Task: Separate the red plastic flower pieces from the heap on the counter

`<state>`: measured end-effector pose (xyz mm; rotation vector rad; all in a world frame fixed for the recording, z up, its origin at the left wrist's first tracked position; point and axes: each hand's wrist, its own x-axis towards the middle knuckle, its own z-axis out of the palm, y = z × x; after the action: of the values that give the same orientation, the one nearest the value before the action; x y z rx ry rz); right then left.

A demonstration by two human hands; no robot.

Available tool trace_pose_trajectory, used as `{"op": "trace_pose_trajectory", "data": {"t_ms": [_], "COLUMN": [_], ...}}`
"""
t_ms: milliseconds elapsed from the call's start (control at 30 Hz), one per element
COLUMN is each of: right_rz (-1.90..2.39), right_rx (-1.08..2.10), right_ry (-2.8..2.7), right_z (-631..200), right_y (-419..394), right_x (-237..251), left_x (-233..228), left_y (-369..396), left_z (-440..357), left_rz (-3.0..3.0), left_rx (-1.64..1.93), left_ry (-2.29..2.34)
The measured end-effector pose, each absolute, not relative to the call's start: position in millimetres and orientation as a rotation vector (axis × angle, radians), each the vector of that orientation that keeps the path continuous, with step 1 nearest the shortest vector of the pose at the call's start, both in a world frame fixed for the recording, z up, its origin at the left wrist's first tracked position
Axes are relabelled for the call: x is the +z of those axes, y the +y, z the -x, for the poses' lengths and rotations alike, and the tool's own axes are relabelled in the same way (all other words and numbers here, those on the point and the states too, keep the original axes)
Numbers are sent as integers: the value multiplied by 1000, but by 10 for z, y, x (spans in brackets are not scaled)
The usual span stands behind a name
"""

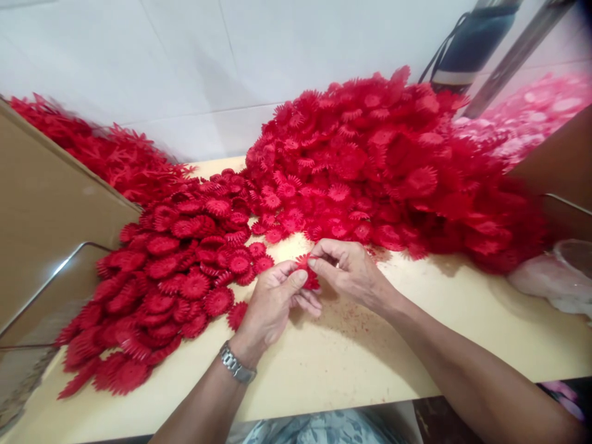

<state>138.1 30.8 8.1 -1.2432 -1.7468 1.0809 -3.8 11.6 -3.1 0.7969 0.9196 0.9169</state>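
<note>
left hand pinching red plastic flower piece | right hand gripping same piece, fingertips meeting left's | piles: small red flowers left of hands, large heap beyond right hand

Red plastic flowers, smooth wooden table, metal watch

Cardboard box left; pink flower pile far right; plastic bag.

Red fringed flower pieces on a pale yellow table; pink, seemingly similar pieces far right.
</note>
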Motion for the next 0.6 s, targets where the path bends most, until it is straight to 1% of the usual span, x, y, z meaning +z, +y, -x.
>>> {"op": "trace_pose_trajectory", "data": {"t_ms": [67,133,333,400,467,500,567,600], "right_rz": [1280,1319,1451,1482,1474,1447,1365,1314], "right_rx": [981,802,8,-176,-245,-227,-88,39], "right_ry": [-1752,-1718,-1771,-1804,-1810,-1811,-1820,-1839], "right_z": [-1398,-1462,-1787,-1837,-1832,-1811,-1741,-1698], "right_y": [314,349,556,601,610,600,555,523], "right_x": [85,92,28,-11,-20,-9,36,63], "left_x": [-24,-12,23,15,0,-8,-18,-21], "left_y": [115,104,82,90,100,104,107,106], "left_z": [47,58,61,60,61,61,64,67], "left_rz": [-777,-763,-769,-773,-776,-780,-792,-797], "left_rx": [921,936,969,981,982,976,964,961], "left_ry": [924,947,993,1005,1018,1022,1031,1041]}}
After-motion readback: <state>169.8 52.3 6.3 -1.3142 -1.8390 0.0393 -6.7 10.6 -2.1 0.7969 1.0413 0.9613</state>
